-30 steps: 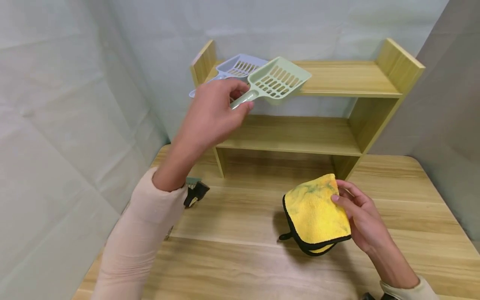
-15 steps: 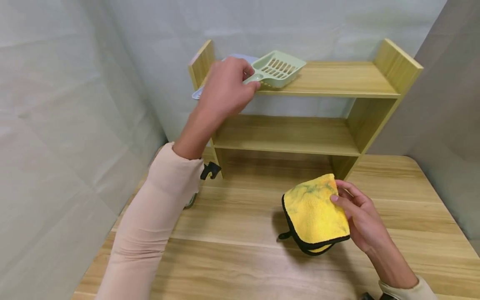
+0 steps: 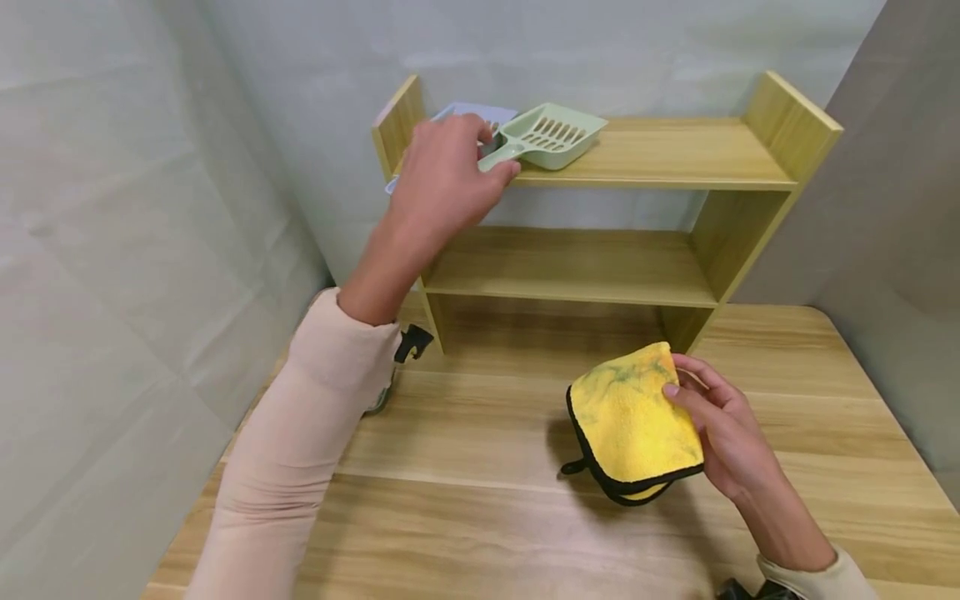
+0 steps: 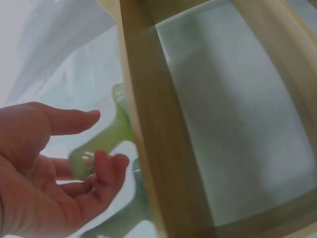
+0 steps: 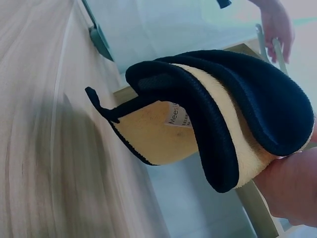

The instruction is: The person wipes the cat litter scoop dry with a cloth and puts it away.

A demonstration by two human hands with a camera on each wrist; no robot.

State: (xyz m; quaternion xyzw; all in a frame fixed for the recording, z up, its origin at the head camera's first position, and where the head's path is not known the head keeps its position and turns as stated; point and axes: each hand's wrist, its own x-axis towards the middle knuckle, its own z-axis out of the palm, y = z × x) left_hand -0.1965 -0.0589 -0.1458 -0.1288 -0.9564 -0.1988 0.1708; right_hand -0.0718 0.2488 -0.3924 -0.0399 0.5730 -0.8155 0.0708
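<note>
A pale green slotted litter scoop (image 3: pixel 558 137) lies on the top board of the wooden shelf (image 3: pixel 675 154), its handle jutting past the front edge. Around that handle is my left hand (image 3: pixel 450 171); in the left wrist view the thumb stands apart from the green handle (image 4: pixel 101 141) and the fingers are loosely bent. A lilac slotted scoop (image 3: pixel 476 110) beside it is partly hidden by this hand. My right hand (image 3: pixel 723 425) pinches a folded yellow towel (image 3: pixel 637 417) with black edging by its side, above the table. Its dark inner folds (image 5: pixel 208 134) and a white label show in the right wrist view.
The shelf's middle board (image 3: pixel 577 262) sits below the scoops. On the wooden table (image 3: pixel 465 525), a black object (image 3: pixel 414 342) and a greenish rim (image 3: pixel 381 402) peek out past my left sleeve (image 3: pixel 300 442). Grey cloth hangs at the back and sides.
My left hand has moved forward and lowered the green scoop from the air onto the top board, and its grip has loosened. The right hand and towel have hardly moved.
</note>
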